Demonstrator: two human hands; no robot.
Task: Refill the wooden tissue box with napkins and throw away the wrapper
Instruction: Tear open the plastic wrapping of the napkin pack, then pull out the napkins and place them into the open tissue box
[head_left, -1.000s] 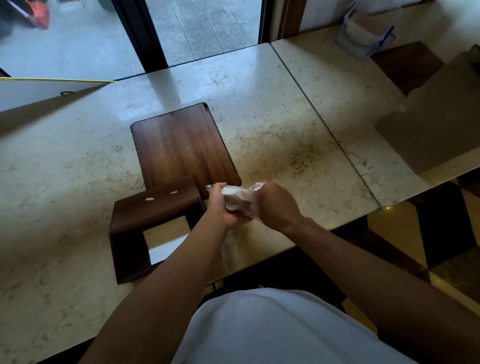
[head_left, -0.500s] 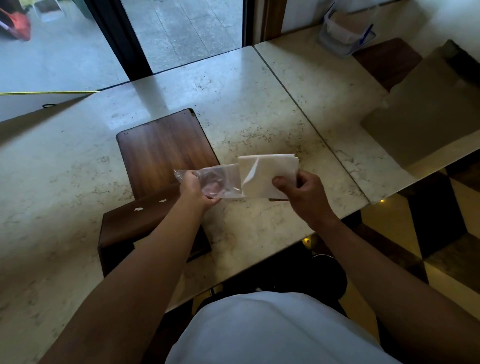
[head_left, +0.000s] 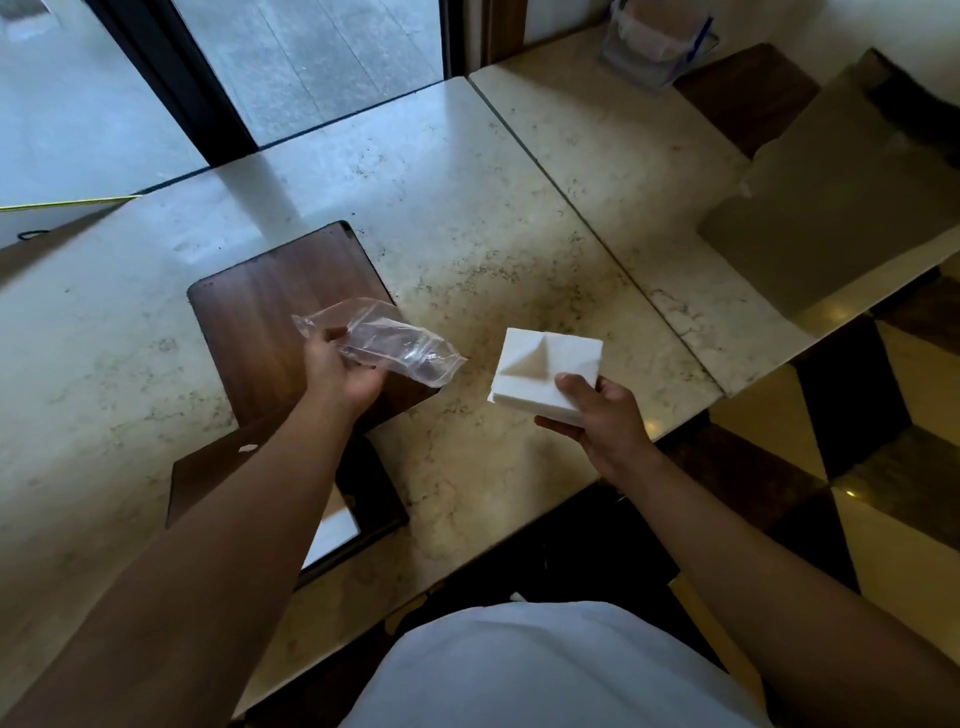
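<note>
**Napkins out of the wrapper, box waiting below the left arm**

The wooden tissue box (head_left: 374, 499) sits at the near left of the marble counter (head_left: 467, 218), partly hidden under the left forearm, its open frame facing up with pale counter showing through. Just beyond it lies a flat wooden lid (head_left: 270, 312). The left hand (head_left: 340, 371) holds the empty clear plastic wrapper (head_left: 395, 345) in a loose grip over that lid; the film is crumpled and limp. To the right, the right hand (head_left: 605, 415) has its grip closed on the near corner of the napkin stack (head_left: 545, 364), thumb on top, the stack held above the counter. The stack is white, square and thick, its top sheet dented into a fold.

To do the step well, I judge the stack should be kept level and squared, supported from beneath, then lowered straight into the frame; the wrapper can stay bunched in the left hand until binned.
</note>
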